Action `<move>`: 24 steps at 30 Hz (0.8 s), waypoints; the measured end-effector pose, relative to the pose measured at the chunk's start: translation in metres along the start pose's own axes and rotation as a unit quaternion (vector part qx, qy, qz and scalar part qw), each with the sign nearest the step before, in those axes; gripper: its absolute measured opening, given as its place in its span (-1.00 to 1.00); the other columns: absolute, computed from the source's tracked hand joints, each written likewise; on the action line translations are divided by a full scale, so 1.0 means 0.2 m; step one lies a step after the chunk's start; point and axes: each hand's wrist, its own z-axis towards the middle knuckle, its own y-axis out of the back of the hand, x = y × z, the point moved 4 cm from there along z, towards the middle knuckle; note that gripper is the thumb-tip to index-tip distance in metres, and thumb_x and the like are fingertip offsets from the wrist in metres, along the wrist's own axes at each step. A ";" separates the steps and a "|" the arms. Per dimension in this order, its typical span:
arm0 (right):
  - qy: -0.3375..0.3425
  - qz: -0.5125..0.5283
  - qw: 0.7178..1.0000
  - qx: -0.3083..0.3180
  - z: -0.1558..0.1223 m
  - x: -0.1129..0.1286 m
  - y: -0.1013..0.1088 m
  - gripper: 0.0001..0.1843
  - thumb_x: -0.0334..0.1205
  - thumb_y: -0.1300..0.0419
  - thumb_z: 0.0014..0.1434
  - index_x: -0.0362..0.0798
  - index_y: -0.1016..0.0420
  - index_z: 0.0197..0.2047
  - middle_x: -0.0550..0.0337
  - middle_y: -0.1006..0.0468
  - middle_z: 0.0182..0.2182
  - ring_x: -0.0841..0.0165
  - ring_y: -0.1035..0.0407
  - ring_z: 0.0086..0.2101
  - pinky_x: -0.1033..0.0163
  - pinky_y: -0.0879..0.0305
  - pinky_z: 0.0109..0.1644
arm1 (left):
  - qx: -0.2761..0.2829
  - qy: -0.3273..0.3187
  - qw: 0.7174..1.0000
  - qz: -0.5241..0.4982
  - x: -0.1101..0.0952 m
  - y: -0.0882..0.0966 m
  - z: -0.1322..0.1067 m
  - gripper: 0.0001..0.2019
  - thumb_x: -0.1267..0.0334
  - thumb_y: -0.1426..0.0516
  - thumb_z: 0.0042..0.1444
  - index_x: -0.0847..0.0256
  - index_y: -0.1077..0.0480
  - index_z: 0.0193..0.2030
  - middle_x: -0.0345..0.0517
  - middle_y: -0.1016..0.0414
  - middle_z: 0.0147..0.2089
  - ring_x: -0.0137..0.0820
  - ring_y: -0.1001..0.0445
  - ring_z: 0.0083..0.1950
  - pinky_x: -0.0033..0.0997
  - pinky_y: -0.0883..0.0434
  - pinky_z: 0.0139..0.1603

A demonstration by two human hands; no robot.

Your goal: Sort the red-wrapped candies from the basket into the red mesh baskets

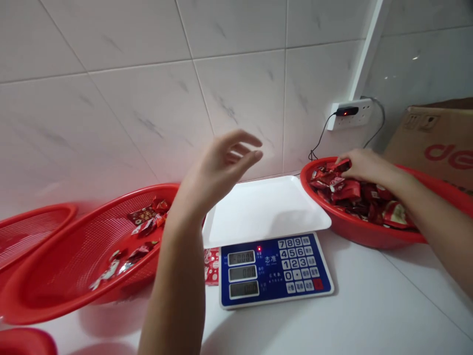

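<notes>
The left hand (221, 165), fingers spread wide, is raised beside the white tray (266, 212) of a digital scale (275, 271); the right hand (364, 165) rests narrowed fingers on red-wrapped sweets (349, 190) in a red basket (369, 234), any grip unclear.

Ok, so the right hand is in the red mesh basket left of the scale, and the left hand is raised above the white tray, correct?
Not quite: the head view shows the right hand in the full red basin, among red-wrapped sweets, right of the scale, not in the mesh basket. The left hand is raised above the white tray.
</notes>
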 end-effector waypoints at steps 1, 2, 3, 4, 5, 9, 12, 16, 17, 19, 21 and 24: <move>-0.008 -0.003 1.000 -0.016 0.00 0.02 0.05 -0.82 -0.47 -0.22 0.05 -0.17 -0.63 -0.27 0.03 -0.57 -0.44 0.31 -0.39 -0.40 0.24 -0.17 -0.27 | -0.012 0.013 1.000 0.001 0.03 0.02 -0.05 -0.83 0.21 -0.24 0.21 0.16 -0.54 -0.09 -0.12 -0.61 -0.19 -0.36 -0.56 -0.15 -0.42 -0.49 -0.14; -0.011 -0.007 0.999 -0.031 -0.01 0.06 0.09 -0.81 -0.44 -0.22 0.08 -0.18 -0.63 -0.22 0.02 -0.58 -0.40 0.31 -0.40 -0.36 0.24 -0.17 -0.26 | -0.021 0.024 0.999 0.003 0.07 0.03 -0.08 -0.82 0.18 -0.24 0.21 0.14 -0.54 -0.08 -0.13 -0.61 -0.21 -0.36 -0.56 -0.15 -0.42 -0.49 -0.14; -0.009 -0.006 0.999 -0.047 -0.03 0.10 0.13 -0.80 -0.42 -0.23 0.10 -0.17 -0.63 -0.19 0.02 -0.59 -0.36 0.30 -0.42 -0.32 0.26 -0.18 -0.24 | -0.022 0.034 0.999 0.007 0.10 0.04 -0.11 -0.81 0.15 -0.23 0.21 0.13 -0.54 -0.09 -0.14 -0.61 -0.22 -0.36 -0.56 -0.16 -0.41 -0.49 -0.12; 0.000 0.006 0.998 -0.060 -0.04 0.16 0.16 -0.79 -0.40 -0.25 0.09 -0.15 -0.63 -0.18 0.04 -0.60 -0.32 0.30 -0.44 -0.28 0.27 -0.20 -0.23 | -0.017 0.042 0.999 0.011 0.13 0.05 -0.13 -0.81 0.12 -0.23 0.21 0.12 -0.54 -0.10 -0.14 -0.61 -0.22 -0.35 -0.57 -0.15 -0.39 -0.49 -0.10; 0.017 0.028 0.997 -0.067 -0.06 0.24 0.17 -0.78 -0.40 -0.27 0.08 -0.12 -0.63 -0.18 0.07 -0.61 -0.31 0.30 -0.45 -0.26 0.28 -0.21 -0.22 | -0.010 0.048 0.999 0.013 0.16 0.05 -0.14 -0.80 0.10 -0.22 0.21 0.11 -0.54 -0.10 -0.15 -0.61 -0.22 -0.34 -0.57 -0.15 -0.37 -0.49 -0.09; 0.117 0.171 0.978 0.025 -0.12 0.57 0.01 -0.73 -0.46 -0.25 0.00 -0.06 -0.60 -0.19 0.16 -0.63 -0.32 0.32 -0.48 -0.30 0.30 -0.27 -0.26 | 0.012 0.063 0.997 0.030 0.21 0.04 -0.14 -0.77 0.05 -0.21 0.22 0.09 -0.52 -0.09 -0.13 -0.62 -0.18 -0.30 -0.57 -0.14 -0.31 -0.48 -0.07; 0.164 0.217 0.958 0.088 -0.14 0.76 -0.18 -0.71 -0.50 -0.22 -0.03 -0.09 -0.60 -0.21 0.11 -0.63 -0.31 0.30 -0.49 -0.27 0.29 -0.29 -0.26 | 0.047 0.097 0.991 0.074 0.24 0.02 -0.14 -0.75 0.03 -0.18 0.23 0.06 -0.51 -0.04 -0.11 -0.62 -0.12 -0.26 -0.57 -0.11 -0.26 -0.46 -0.10; 0.152 0.282 0.941 0.105 -0.13 0.83 -0.33 -0.64 -0.44 -0.20 0.06 -0.06 -0.60 -0.07 0.11 -0.60 -0.24 0.38 -0.45 -0.39 0.28 -0.34 -0.31 | 0.145 0.116 0.978 0.093 0.30 -0.04 -0.14 -0.68 0.03 -0.17 0.21 0.06 -0.49 0.04 -0.09 -0.63 -0.10 -0.23 -0.58 -0.09 -0.27 -0.46 -0.12; 0.148 0.281 0.942 0.107 -0.13 0.82 -0.36 -0.61 -0.42 -0.20 0.07 -0.05 -0.59 -0.02 0.09 -0.58 -0.18 0.39 -0.45 -0.40 0.26 -0.37 -0.31 | 0.165 0.119 0.974 0.101 0.32 -0.06 -0.14 -0.66 0.01 -0.17 0.20 0.04 -0.48 0.06 -0.10 -0.62 -0.07 -0.22 -0.58 -0.08 -0.28 -0.46 -0.12; 0.167 0.261 0.946 0.094 -0.14 0.80 -0.38 -0.54 -0.44 -0.23 0.06 -0.05 -0.57 0.06 0.03 -0.50 -0.02 0.35 -0.48 -0.27 0.23 -0.43 -0.16 | 0.204 0.131 0.961 0.133 0.35 -0.10 -0.14 -0.62 0.04 -0.20 0.16 0.01 -0.45 0.11 -0.10 -0.60 0.01 -0.21 -0.57 -0.03 -0.27 -0.46 -0.08; 0.197 0.260 0.942 0.082 -0.17 0.76 -0.37 -0.45 -0.43 -0.28 0.07 -0.02 -0.52 0.16 0.03 -0.42 0.11 0.30 -0.46 -0.08 0.21 -0.41 0.05 | 0.243 0.145 0.943 0.176 0.39 -0.14 -0.14 -0.56 0.17 -0.24 0.12 0.02 -0.41 0.17 -0.09 -0.58 0.06 -0.20 -0.55 0.02 -0.27 -0.44 -0.01; 0.208 0.257 0.939 0.092 -0.21 0.69 -0.32 -0.37 -0.33 -0.33 0.09 0.04 -0.45 0.25 0.08 -0.42 0.19 0.24 -0.41 0.07 0.17 -0.35 0.19 | 0.267 0.166 0.925 0.212 0.42 -0.14 -0.13 -0.52 0.28 -0.23 0.13 0.09 -0.38 0.21 -0.03 -0.57 0.06 -0.18 -0.54 0.05 -0.25 -0.43 0.02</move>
